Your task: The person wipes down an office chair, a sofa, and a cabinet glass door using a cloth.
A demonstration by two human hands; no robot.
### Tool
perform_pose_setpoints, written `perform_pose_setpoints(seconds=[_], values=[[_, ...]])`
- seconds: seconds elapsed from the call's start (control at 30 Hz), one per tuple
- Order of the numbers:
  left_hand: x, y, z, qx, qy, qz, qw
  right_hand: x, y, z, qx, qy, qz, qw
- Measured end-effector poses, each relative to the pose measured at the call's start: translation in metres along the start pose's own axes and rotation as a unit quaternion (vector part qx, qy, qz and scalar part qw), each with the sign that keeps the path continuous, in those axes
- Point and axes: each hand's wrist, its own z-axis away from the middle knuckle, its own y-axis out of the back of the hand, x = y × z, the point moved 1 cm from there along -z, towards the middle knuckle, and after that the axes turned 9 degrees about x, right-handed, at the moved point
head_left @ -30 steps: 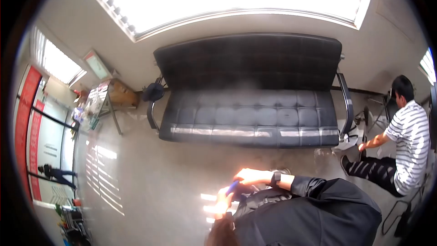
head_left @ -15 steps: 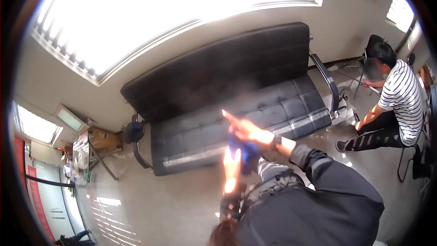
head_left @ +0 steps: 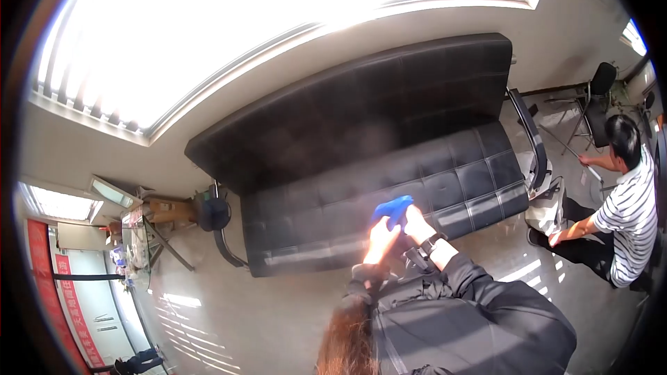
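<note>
A bright blue cloth is bunched between my two hands, in front of the seat of a black tufted sofa. My left hand grips the cloth's left side, its fingers bent around the lower edge. On the cloth's right side my right hand is closed on it, with a dark watch on the wrist. Strong sunlight washes out some finger detail. Whether the cloth touches the sofa, I cannot tell.
A person in a striped shirt sits at the right, holding a thin pole beside a white bag. Behind is a black chair. A cluttered glass table stands left; a dark cap-like item hangs on the sofa's left armrest.
My hands have come together on the blue cloth, and the right index finger no longer points outward. The view has shifted, and the seated person now reaches toward the bag.
</note>
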Motion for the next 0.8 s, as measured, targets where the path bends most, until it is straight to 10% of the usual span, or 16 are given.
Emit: perform_pose_setpoints(seconds=[0.07,0.2,0.43,0.77,0.8], values=[[0.011,-0.005,-0.020,-0.050,0.002,0.061,0.997,-0.001,0.008,-0.060,0.191,0.017,-0.206,0.960],[0.057,0.002,-0.108,-0.053,-0.074,0.124,0.988,-0.073,-0.017,-0.114,0.178,0.366,-0.052,0.912],[0.060,-0.084,-0.187,-0.081,-0.109,0.165,0.977,-0.138,0.036,-0.192,0.190,0.414,-0.063,0.888],[0.122,-0.493,-0.036,-0.105,-0.195,0.206,0.953,-0.224,0.426,-0.081,0.203,0.400,-0.118,0.886],[0.125,-0.555,-0.005,-0.073,-0.236,0.213,0.946,-0.254,0.399,-0.046,0.215,0.604,0.130,0.756]])
